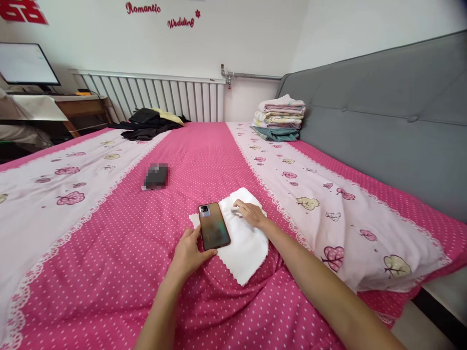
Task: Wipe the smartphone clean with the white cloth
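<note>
A dark phone (213,226) lies back-up, its camera at the far end, on a white cloth (248,243) spread over the pink dotted bedspread (127,243). My left hand (189,250) grips the phone's near left edge, with the thumb on its near end. My right hand (248,212) rests on the far part of the cloth, to the right of the phone. Its fingers are curled and pinch the cloth.
A small blurred dark object (156,176) lies further up the bed. Dark clothes (146,124) are heaped at the far end by a radiator. Folded linens (280,118) are stacked against the grey headboard (383,121). A desk with a monitor (25,63) stands at the far left.
</note>
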The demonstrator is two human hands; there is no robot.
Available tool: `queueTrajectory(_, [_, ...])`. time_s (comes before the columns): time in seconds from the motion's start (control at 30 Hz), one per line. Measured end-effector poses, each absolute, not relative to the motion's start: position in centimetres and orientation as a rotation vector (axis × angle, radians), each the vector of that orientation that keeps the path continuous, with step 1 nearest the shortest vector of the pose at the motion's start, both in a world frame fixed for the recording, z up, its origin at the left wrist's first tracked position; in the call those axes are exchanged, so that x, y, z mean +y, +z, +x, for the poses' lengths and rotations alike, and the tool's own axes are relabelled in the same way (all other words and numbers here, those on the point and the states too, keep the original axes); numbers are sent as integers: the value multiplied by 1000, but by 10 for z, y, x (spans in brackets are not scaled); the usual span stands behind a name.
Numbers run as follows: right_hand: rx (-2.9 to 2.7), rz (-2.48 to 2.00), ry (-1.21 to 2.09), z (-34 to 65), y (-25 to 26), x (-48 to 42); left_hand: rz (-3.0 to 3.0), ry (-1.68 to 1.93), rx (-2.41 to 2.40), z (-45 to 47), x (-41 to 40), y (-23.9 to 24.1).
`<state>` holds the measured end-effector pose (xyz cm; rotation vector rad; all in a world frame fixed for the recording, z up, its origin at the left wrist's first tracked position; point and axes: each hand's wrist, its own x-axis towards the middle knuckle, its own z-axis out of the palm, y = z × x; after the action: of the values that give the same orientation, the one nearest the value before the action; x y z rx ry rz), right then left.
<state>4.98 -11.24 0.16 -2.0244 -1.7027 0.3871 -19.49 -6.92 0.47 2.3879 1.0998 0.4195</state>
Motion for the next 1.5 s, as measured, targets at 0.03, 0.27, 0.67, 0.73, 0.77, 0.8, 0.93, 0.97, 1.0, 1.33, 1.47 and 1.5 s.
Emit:
queueTrajectory(0.03, [-1697, -1994, 430, 50, 2, -114, 2388, 420, 1101, -195, -69, 5])
queueTrajectory(0.27, [-1664, -1849, 433, 41, 2, -120, 2383, 440, 1089, -195, -70, 5])
queueTrajectory(0.67, [-1685, -1508, 504, 13, 7, -122, 2375, 463, 1084, -195, -70, 5])
queueTrajectory(0.73, [-1691, -1467, 526, 9, 9, -123, 2379, 454, 1086, -195, -70, 4])
queueTrajectory(0.77, [-1705, -1447, 525, 7, 10, -123, 2381, 451, 1086, -195, -70, 4])
queueTrajectory(0.8, [-1726, -1433, 520, 7, 11, -123, 2383, 450, 1085, -195, -70, 3])
queueTrajectory(0.93, [-1803, -1444, 488, 7, 11, -123, 2370, 461, 1093, -195, -69, 1])
queueTrajectory(0.97, [-1803, -1458, 485, 7, 11, -123, 2366, 460, 1096, -196, -69, 0])
queueTrajectory(1.0, [-1801, -1471, 484, 7, 11, -122, 2364, 459, 1098, -196, -69, 0])
queueTrajectory(1.33, [-1709, -1586, 366, 4, -4, -104, 2387, 478, 1101, -195, -69, -1])
queueTrajectory(1.47, [-1648, -1689, 267, 2, -10, -90, 2386, 454, 1112, -196, -70, 0])
queueTrajectory(1.5, [-1631, -1706, 244, 1, -11, -87, 2384, 451, 1114, -196, -70, 1])
